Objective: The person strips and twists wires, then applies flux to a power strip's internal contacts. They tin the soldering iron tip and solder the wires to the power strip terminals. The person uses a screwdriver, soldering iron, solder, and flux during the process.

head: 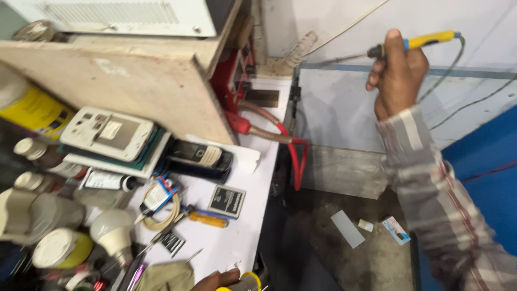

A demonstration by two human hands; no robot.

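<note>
My right hand (397,73) was clamped around a yellow-handled soldering iron (414,43) at far right; my left hand (218,280) gripped a yellow-rimmed object (249,281) near the white table (231,242).

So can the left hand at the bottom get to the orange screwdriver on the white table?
Probably yes. The left hand sits at the table's near edge, gripping something yellow, and the orange screwdriver lies just beyond it with bare tabletop between them.
</note>
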